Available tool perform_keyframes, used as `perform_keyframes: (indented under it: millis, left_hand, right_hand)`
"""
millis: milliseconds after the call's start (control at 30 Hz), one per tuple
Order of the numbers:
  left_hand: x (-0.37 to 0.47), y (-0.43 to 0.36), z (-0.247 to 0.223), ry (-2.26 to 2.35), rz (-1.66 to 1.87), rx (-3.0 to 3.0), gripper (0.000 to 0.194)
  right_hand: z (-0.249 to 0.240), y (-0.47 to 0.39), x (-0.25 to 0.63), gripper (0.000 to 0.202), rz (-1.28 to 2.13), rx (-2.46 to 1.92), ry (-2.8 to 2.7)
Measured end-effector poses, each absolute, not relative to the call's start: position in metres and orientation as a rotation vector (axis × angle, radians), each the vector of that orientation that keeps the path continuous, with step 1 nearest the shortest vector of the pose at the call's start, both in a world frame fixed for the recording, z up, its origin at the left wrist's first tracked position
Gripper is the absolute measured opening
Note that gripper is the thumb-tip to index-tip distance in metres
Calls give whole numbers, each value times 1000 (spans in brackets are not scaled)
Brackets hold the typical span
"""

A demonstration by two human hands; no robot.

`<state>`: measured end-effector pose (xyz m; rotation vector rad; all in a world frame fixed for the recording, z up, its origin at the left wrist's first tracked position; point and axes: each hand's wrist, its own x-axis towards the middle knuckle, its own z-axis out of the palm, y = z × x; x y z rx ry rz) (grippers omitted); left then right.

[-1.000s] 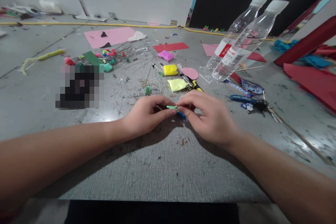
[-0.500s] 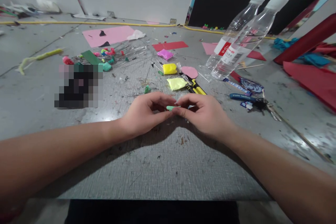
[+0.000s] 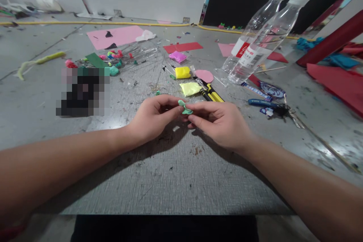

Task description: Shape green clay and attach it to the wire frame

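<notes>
A small lump of mint-green modelling clay (image 3: 185,109) is pinched between the fingertips of both hands, above the middle of the grey table (image 3: 170,181). My left hand (image 3: 154,119) grips it from the left, thumb in front. From the right, my right hand (image 3: 222,123) holds its other end between thumb and forefinger. The clay is bent, with one rounded end sticking up. Just beyond the fingers lie yellow-and-black pliers (image 3: 212,93) and a pale yellow clay packet (image 3: 190,89).
Behind are a bright yellow packet (image 3: 183,72), a purple packet (image 3: 178,57) and a pink paper piece (image 3: 204,76). Two clear plastic bottles (image 3: 249,60) stand at the right, near a keyring bundle (image 3: 279,109). Pipe cleaners and coloured bits (image 3: 116,55) lie at the left; a blurred dark object (image 3: 83,92) is nearer.
The green clay has turned in my fingers and shows more, one end now upward. My right hand's fingers have straightened a little. The view has shifted slightly.
</notes>
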<state>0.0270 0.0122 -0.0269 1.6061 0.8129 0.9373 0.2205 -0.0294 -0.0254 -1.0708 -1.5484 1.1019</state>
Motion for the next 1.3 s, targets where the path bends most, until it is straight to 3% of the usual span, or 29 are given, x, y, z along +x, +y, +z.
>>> perform_keyframes:
  millis: [233,433,633,733,867,1067,1300]
  left_hand:
    - [25,10,-26,790,866,1763,14]
    - [26,5,-22,719,819,1776,20]
    - [25,6,-28,780,930,1812,10]
    - [25,7,-33,728,975,1752,23]
    - [24,8,-35,674,991,1800,39]
    - [24,6,-29,686,924,1880,29]
    - [26,7,-29,775,934,1611,26]
  right_hand:
    - [-24,-25,223,38,1041,-1246,-1525]
    - [-16,-27,227,30,763,-1197,-1820]
    - [-16,-31,224,16,919,-1122,-1771]
    - [-21,-30,222,13,1025,-1119,-1641]
    - [-21,-30,221,25,1041,-1162,-1565]
    - [-13,-32,222,34,832,-1131,-1710]
    - [-13,-33,221,23,1073,-1157,-1760]
